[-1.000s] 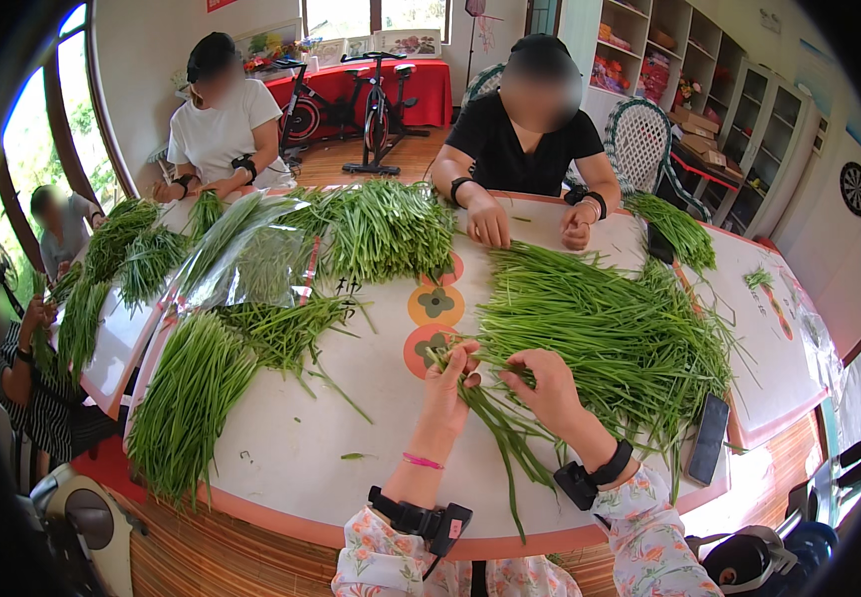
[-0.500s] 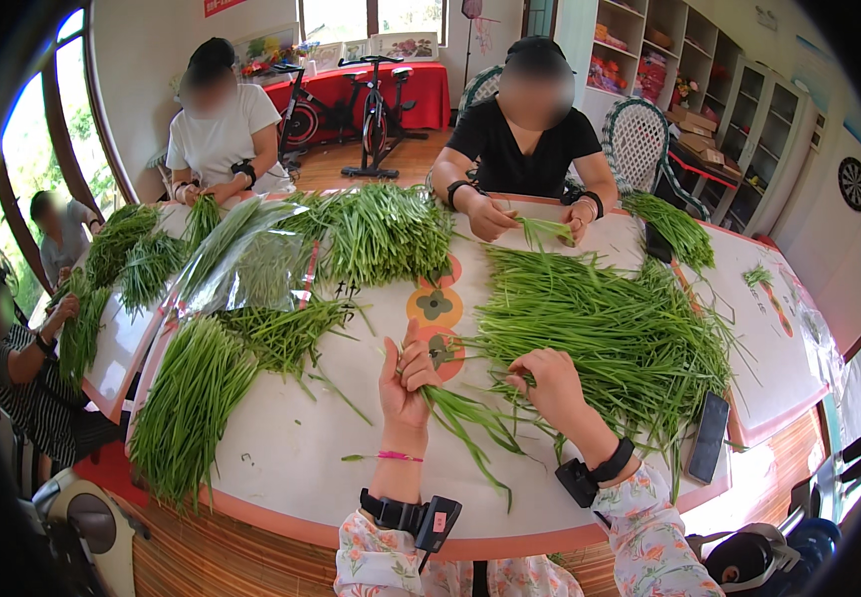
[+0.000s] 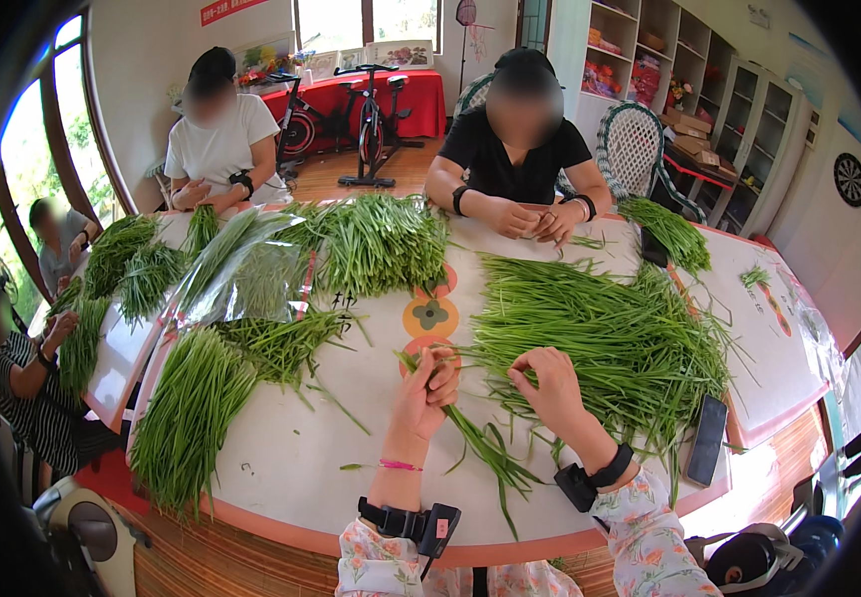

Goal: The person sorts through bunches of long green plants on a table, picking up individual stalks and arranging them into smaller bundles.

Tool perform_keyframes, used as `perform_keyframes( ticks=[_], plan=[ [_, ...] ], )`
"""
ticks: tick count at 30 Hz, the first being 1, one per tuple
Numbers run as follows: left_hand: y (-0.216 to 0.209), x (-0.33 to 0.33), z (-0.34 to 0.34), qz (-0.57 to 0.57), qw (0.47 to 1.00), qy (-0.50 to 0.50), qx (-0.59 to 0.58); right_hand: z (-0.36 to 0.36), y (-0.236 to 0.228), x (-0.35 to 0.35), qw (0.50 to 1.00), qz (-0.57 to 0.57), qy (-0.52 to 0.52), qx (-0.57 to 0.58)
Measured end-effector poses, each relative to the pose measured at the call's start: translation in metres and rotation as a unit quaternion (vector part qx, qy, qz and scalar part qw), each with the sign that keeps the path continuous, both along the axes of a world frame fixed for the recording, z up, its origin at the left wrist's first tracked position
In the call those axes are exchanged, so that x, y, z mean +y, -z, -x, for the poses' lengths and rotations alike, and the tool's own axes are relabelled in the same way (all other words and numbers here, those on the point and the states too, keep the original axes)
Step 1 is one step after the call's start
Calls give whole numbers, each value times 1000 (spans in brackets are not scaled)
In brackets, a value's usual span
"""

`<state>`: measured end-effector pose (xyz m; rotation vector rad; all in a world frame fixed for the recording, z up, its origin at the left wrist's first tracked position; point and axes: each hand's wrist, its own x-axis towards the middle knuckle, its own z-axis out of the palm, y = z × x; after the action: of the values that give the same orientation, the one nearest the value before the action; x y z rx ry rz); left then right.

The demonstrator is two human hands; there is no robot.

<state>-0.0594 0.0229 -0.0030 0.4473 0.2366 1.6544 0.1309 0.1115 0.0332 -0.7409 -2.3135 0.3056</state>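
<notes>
My left hand (image 3: 423, 390) is closed around a small bunch of chives (image 3: 490, 453), long flat green leaves that hang down to the lower right over the white tabletop. A short end of the bunch pokes out above the fingers. My right hand (image 3: 550, 386) hovers at the near left edge of a wide loose pile of chives (image 3: 600, 343). Its thumb and fingertips are pinched together, and whatever lies between them is too small to make out. Both wrists wear black straps with small devices.
Left of my hands lies a thick chive bundle (image 3: 190, 418), with a clear plastic bag (image 3: 256, 279) and another chive heap (image 3: 381, 244) beyond. A dark phone (image 3: 706, 440) rests at the near right. Several co-workers sit around the table (image 3: 301, 478), their hands among greens.
My left hand has moved slightly right, and its bunch looks fuller. My right hand has barely moved. The co-worker in black has brought both hands together; the greens they held now lie on the table.
</notes>
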Motion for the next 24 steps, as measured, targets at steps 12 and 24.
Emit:
perform_keyframes(
  ticks=[12, 24],
  plan=[
    [-5, 6, -36, 139, 973, -138, 122, -1, -27, -15, 945, 326, -22, -8],
    [2, 6, -14, 77, 987, -114, -86, -14, -5, -5, 945, 45, 25, -324]
  ],
)
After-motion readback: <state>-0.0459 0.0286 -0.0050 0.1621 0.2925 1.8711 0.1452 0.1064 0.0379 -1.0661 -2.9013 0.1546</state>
